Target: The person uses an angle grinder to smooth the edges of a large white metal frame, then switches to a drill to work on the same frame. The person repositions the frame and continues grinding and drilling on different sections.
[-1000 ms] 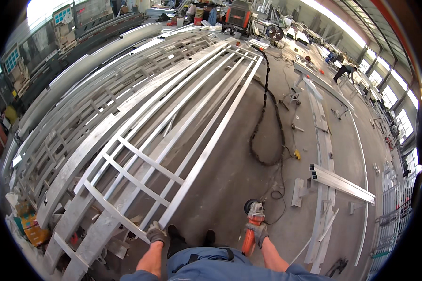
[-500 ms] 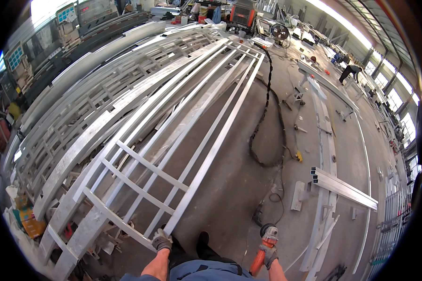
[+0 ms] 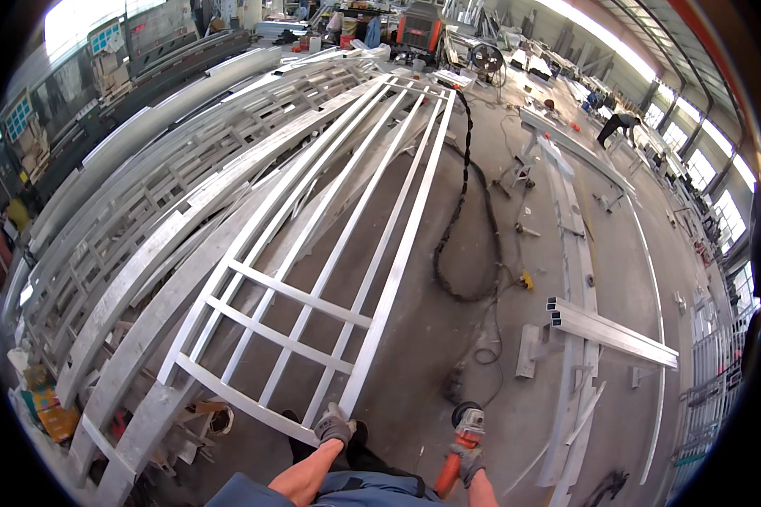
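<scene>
My left hand [image 3: 335,425], in a grey glove, is closed round the near right corner of a long silver metal frame [image 3: 292,343]. Long bars run away from me along this frame, with several crossbars at its near end. In my right hand [image 3: 467,465], also gloved, is an orange angle grinder [image 3: 470,425], its head facing away from me and held low above the floor. The frame's left side lies over other metal bars. My fingers' undersides are hidden on both hands.
Stacked metal frames and beams [image 3: 135,291] fill the left. A black cable [image 3: 491,245] loops over the floor beyond the grinder. Square tubes [image 3: 613,332] rest across long rails at the right. Far right, a person [image 3: 619,127] bends over some work.
My left hand has moved right, and the near end of the metal frame has swung right with it, away from the stack. The grinder stays in my right hand, slightly further left in view.
</scene>
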A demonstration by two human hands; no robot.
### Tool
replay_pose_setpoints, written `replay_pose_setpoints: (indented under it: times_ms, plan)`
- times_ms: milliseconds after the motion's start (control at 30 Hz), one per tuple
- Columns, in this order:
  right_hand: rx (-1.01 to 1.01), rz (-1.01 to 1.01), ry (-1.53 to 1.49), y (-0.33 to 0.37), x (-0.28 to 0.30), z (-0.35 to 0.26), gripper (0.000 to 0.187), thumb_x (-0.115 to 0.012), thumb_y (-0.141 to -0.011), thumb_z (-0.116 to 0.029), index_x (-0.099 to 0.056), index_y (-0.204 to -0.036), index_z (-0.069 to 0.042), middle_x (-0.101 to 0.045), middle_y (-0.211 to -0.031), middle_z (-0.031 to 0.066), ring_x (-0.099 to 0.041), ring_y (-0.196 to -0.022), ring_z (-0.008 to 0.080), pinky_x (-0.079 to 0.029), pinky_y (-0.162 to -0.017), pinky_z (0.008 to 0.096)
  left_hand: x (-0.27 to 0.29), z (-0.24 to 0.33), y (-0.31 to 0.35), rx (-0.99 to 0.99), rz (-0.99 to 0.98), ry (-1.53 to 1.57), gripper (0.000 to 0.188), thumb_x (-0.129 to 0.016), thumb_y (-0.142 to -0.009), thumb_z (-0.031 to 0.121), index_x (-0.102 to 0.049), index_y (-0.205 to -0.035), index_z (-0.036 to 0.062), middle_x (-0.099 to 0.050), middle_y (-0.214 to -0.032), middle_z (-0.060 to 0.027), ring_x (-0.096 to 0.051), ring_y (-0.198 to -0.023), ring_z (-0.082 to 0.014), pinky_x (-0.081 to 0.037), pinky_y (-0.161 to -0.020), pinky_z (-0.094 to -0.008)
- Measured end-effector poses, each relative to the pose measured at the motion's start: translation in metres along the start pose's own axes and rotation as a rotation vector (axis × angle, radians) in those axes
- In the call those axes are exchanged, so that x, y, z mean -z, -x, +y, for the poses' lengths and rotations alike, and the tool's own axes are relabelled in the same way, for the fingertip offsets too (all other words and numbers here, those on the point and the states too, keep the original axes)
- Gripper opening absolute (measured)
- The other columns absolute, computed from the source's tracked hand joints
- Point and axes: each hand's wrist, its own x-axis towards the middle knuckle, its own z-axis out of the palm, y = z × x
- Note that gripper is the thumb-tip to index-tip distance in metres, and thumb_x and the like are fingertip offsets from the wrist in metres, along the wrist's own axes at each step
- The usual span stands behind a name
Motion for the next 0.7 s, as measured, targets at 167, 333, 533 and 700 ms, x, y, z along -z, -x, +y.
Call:
replay_pose_setpoints:
  times_ms: [167, 333, 533, 700]
  plan:
    - [-0.111, 0.044, -0.056, -0.023, 0.011, 0.038, 0.041, -0.076, -0.08, -0.004, -0.058, -0.116, -0.003, -0.066, -0.085, 0.0143, -0.071, -0.068, 0.0331, -0.061, -0.061, 0.048, 0.105, 0.055, 0.069, -0.09, -0.062, 0.094, 0.065, -0.087, -0.071, 0.043, -0.058, -0.117, 0.0062, -0.073, -0.099, -0.0167, -0.071, -0.1, -0.039, -0.054, -0.089, -0.048]
    - [-0.158, 0.008, -0.13, -0.053, -0.007, 0.081, 0.037, -0.076, -0.08, -0.006, -0.058, -0.112, -0.005, -0.066, -0.084, 0.0151, -0.069, -0.064, 0.0324, -0.059, -0.059, 0.0479, 0.234, 0.034, 0.1, -0.898, -0.001, -0.001, 0.039, -0.082, -0.085, 0.032, -0.072, -0.109, 0.0026, -0.064, -0.099, -0.0186, -0.069, -0.088, -0.0292, -0.055, -0.081, -0.0415]
    - [-0.033, 0.084, 0.011, -0.092, -0.019, 0.114, 0.044, -0.079, -0.079, -0.008, -0.059, -0.118, -0.006, -0.067, -0.089, 0.0131, -0.069, -0.068, 0.0308, -0.059, -0.064, 0.0458, 0.448, 0.066, 0.169, -0.344, -0.199, 0.677, 0.032, -0.083, -0.086, 0.025, -0.073, -0.104, -0.0001, -0.069, -0.096, -0.0127, -0.073, -0.085, -0.0216, -0.06, -0.073, -0.0346]
    - [-0.059, 0.002, -0.025, -0.025, -0.076, 0.023, 0.051, -0.081, -0.077, -0.014, -0.06, -0.122, -0.001, -0.068, -0.099, 0.0114, -0.069, -0.082, 0.0279, -0.058, -0.074, 0.0437, 0.584, 0.008, 0.165, -0.127, 0.21, 0.198, 0.057, -0.082, -0.078, 0.031, -0.062, -0.119, -0.0026, -0.074, -0.097, -0.0164, -0.072, -0.077, -0.0266, -0.058, -0.069, -0.0424]
